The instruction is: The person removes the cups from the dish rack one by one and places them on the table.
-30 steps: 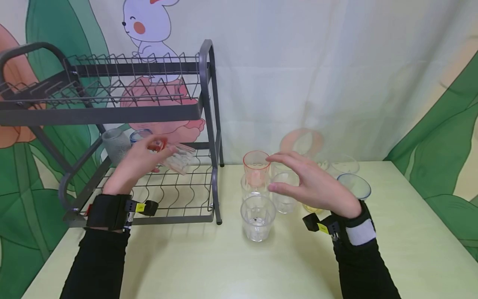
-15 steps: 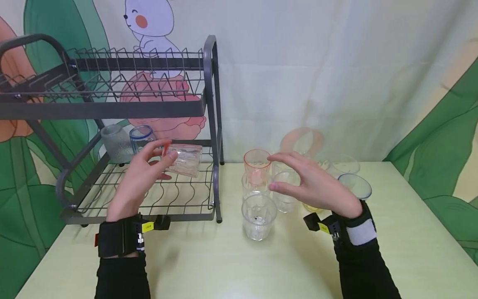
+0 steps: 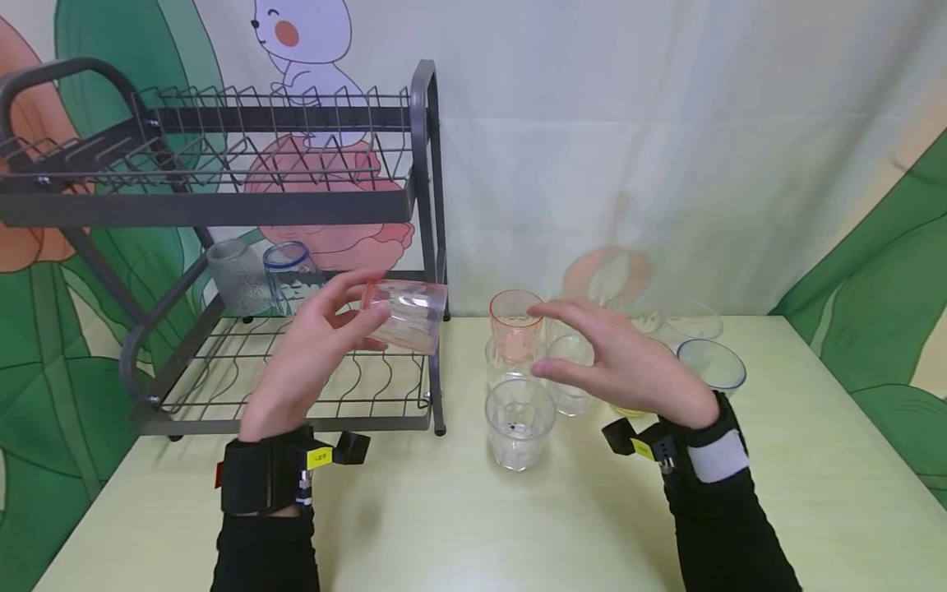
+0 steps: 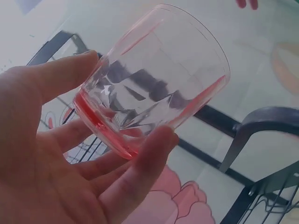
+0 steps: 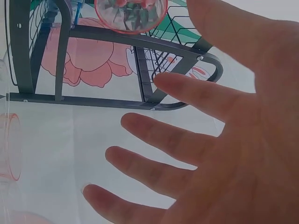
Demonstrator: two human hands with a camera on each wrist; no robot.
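Note:
My left hand [image 3: 311, 349] grips a pink-tinted drinking glass [image 3: 410, 316] by its base. The glass lies tipped on its side in the air, mouth to the right, before the rack's lower tier. In the left wrist view, thumb and fingers wrap the thick red base of that glass [image 4: 159, 70]. My right hand [image 3: 617, 362] hovers by the glasses on the table, fingers extended and apart in the right wrist view, holding nothing. Nearest its fingertips is a pink-rimmed glass [image 3: 515, 316]; whether they touch I cannot tell. A clear glass [image 3: 520, 432] stands in front.
A dark two-tier dish rack [image 3: 296, 426] stands on the left of the table [image 3: 473, 534]. On its lower tier are a frosted glass [image 3: 238, 279] and a blue-rimmed glass [image 3: 287, 275]. Behind my right hand are several more glasses, including another blue-rimmed glass [image 3: 712, 364].
My left hand has carried the pink-tinted glass rightward from inside the rack's lower tier, uncovering the blue-rimmed glass there. My right hand has stayed in place.

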